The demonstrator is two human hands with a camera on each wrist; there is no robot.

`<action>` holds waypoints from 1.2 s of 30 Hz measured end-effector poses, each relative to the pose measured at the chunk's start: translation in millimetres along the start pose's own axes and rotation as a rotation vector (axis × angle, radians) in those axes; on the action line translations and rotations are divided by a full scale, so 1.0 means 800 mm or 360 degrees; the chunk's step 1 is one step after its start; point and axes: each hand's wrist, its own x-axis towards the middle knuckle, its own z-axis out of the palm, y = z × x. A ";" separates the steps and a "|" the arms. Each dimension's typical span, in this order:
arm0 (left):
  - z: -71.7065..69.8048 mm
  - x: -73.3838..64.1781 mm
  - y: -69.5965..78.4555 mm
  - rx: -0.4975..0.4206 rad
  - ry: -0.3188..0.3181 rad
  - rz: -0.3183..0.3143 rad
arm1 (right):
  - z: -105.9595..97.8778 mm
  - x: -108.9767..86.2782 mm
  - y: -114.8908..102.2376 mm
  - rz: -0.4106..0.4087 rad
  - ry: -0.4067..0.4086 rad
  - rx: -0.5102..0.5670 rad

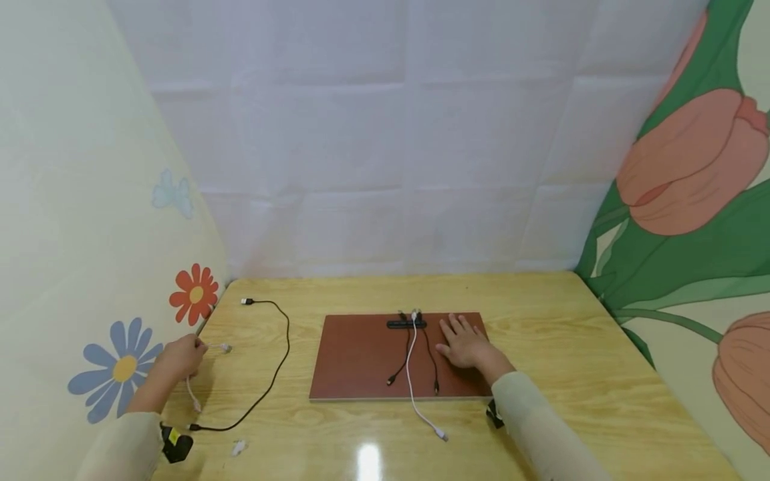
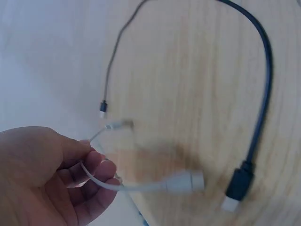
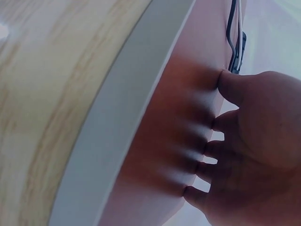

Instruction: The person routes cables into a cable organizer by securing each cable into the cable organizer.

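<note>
Between thumb and fingers, my left hand [image 1: 182, 357] pinches a short white cable [image 2: 141, 187] above the table's left side. Both of its connector ends stick out from the grip. My right hand [image 1: 466, 344] rests with spread fingers on the right part of a reddish-brown board [image 1: 357, 361]. A black cable holder strip [image 1: 397, 325] sits near the board's back edge. From it a white cable [image 1: 410, 374] runs forward over the front edge, with a short black cable [image 1: 434, 364] and another black cable [image 1: 400, 371] beside it.
A long black cable [image 1: 287, 341] lies curved on the wooden table [image 1: 541, 321] between my left hand and the board. A small white piece [image 1: 239, 447] lies near the front left. Patterned cloth walls [image 1: 90, 234] flank the table, with a white cloth [image 1: 403, 167] behind.
</note>
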 end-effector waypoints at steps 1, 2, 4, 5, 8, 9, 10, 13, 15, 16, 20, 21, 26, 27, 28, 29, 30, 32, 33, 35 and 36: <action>-0.002 -0.001 0.005 -0.0028 0.0015 -0.0001 | 0.000 0.000 0.000 -0.0002 0.0002 0.0000; -0.003 -0.002 0.009 -0.0051 0.0031 -0.0003 | 0.001 0.000 0.001 -0.0001 0.0002 -0.0004; -0.005 -0.004 0.017 -0.0065 0.0073 0.0006 | 0.001 0.001 0.002 -0.0004 0.0002 -0.0005; -0.006 -0.005 0.021 -0.0063 0.0095 0.0015 | 0.000 0.001 0.002 -0.0004 0.0000 -0.0006; -0.007 -0.007 0.034 -0.0039 0.0163 0.0054 | -0.001 0.002 0.002 -0.0006 0.0002 -0.0011; -0.008 -0.007 0.039 -0.0036 0.0190 0.0074 | -0.001 0.002 0.002 -0.0006 0.0002 -0.0012; -0.008 -0.007 0.044 -0.0040 0.0210 0.0088 | -0.002 0.002 0.002 -0.0006 0.0001 -0.0012; -0.009 -0.008 0.062 -0.0070 0.0255 0.0123 | -0.003 0.003 0.002 -0.0014 0.0002 -0.0012; -0.008 -0.009 0.074 -0.0106 0.0268 0.0145 | -0.004 0.003 0.002 -0.0020 0.0000 -0.0006; -0.007 -0.010 0.079 -0.0126 0.0267 0.0152 | -0.004 0.003 0.002 -0.0021 -0.0002 -0.0006; -0.002 -0.010 0.098 -0.0188 0.0296 0.0191 | -0.004 0.003 0.001 -0.0021 -0.0013 -0.0001; -0.001 -0.010 0.102 -0.0196 0.0307 0.0205 | -0.004 0.003 0.001 -0.0019 -0.0016 0.0000; 0.006 -0.009 0.125 -0.0255 0.0344 0.0263 | -0.003 0.002 0.002 -0.0015 -0.0023 -0.0006; 0.008 -0.008 0.130 -0.0271 0.0344 0.0271 | -0.003 0.002 0.002 -0.0013 -0.0024 -0.0008; 0.010 -0.008 0.136 -0.0291 0.0343 0.0275 | -0.002 0.002 0.002 -0.0013 -0.0025 -0.0010; 0.012 -0.007 0.141 -0.0312 0.0342 0.0285 | -0.002 0.002 0.002 -0.0014 -0.0025 -0.0008; 0.014 -0.007 0.146 -0.0329 0.0343 0.0289 | -0.002 0.002 0.002 -0.0012 -0.0027 -0.0008; 0.018 -0.005 0.156 -0.0355 0.0340 0.0299 | -0.002 0.002 0.002 -0.0010 -0.0028 -0.0005; 0.021 -0.004 0.161 -0.0364 0.0342 0.0306 | -0.002 0.002 0.002 -0.0010 -0.0028 -0.0003; 0.025 -0.003 0.171 -0.0399 0.0333 0.0314 | -0.001 0.002 0.002 -0.0009 -0.0029 0.0000; 0.027 -0.002 0.177 -0.0422 0.0325 0.0317 | -0.001 0.002 0.002 -0.0008 -0.0031 0.0000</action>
